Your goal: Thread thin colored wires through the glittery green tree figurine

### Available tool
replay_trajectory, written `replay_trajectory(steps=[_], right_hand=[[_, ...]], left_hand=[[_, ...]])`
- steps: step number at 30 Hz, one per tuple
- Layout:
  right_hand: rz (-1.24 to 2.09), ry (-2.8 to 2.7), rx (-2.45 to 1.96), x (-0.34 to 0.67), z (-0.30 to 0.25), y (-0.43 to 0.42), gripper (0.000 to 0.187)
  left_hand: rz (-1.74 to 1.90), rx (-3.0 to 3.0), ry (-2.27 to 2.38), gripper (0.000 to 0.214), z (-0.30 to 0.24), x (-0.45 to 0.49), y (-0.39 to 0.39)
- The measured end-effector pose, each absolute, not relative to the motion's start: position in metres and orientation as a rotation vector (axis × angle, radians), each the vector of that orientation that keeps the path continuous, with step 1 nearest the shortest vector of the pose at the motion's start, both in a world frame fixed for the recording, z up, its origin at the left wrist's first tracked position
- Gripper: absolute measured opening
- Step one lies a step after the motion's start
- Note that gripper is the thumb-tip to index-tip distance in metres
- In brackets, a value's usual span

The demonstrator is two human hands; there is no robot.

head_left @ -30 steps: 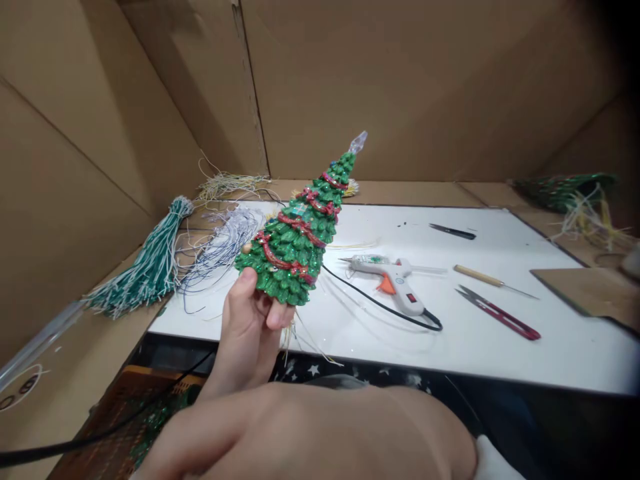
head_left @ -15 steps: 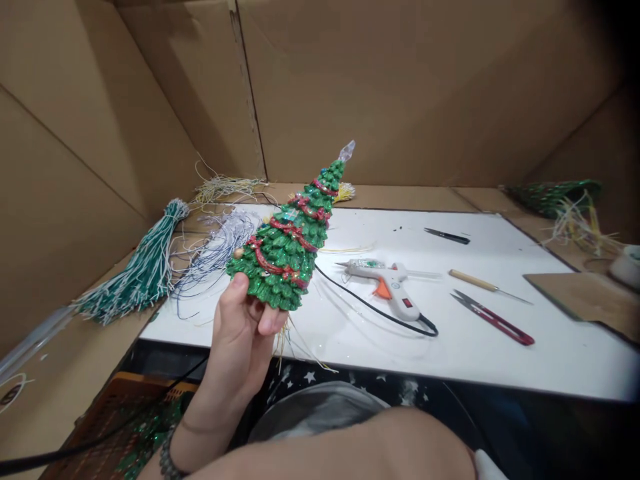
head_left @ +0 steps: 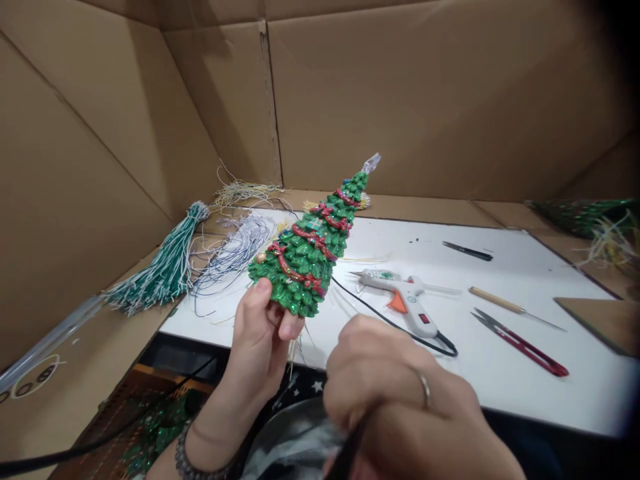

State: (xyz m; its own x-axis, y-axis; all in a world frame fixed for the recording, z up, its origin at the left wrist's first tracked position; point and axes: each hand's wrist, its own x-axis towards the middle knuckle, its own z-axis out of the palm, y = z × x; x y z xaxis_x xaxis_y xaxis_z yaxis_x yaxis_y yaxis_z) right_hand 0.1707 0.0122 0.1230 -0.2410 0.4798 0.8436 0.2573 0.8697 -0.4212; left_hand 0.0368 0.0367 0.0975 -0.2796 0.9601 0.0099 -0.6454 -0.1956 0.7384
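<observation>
Left hand (head_left: 260,333) pinches the base of a green glitter tree (head_left: 310,253), tip tilted toward 1 o'clock, above the near-left edge of the white worktop (head_left: 500,320). Right hand (head_left: 395,393), fingers curled shut around a dark thin object, hard to identify, sits at 4 o'clock from the tree. Glue gun (head_left: 405,300) lies at 3 o'clock, red snips (head_left: 520,341) beyond, green wire bundle (head_left: 160,270) at 9 o'clock.

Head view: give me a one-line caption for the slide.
Left hand holds a glittery green miniature Christmas tree by its base above a white work board, right hand closed nearby.
</observation>
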Motion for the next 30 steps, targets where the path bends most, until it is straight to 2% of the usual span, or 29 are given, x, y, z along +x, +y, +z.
replay_trajectory(steps=[4,9,15,23,30], right_hand=[[0.231,-1.683,-0.449,0.164,0.115,0.035,0.013],[0.031,-1.677,-0.657,0.155,0.109,0.047,0.025],[-0.159,-1.753,-0.699,0.145,0.111,0.052,0.014],[-0.222,-1.82,-0.726,0.145,0.104,0.057,0.014],[-0.231,-1.88,-0.685,0.148,0.104,0.063,0.015]], left_hand=[[1.719,0.602,0.795,0.04,0.098,0.038,0.037],[1.73,0.619,0.791,0.038,0.098,0.038,0.038],[1.766,0.634,0.831,0.038,0.096,0.041,0.035],[1.816,0.68,0.824,0.032,0.093,0.041,0.037],[1.818,0.688,0.829,0.036,0.093,0.041,0.037]])
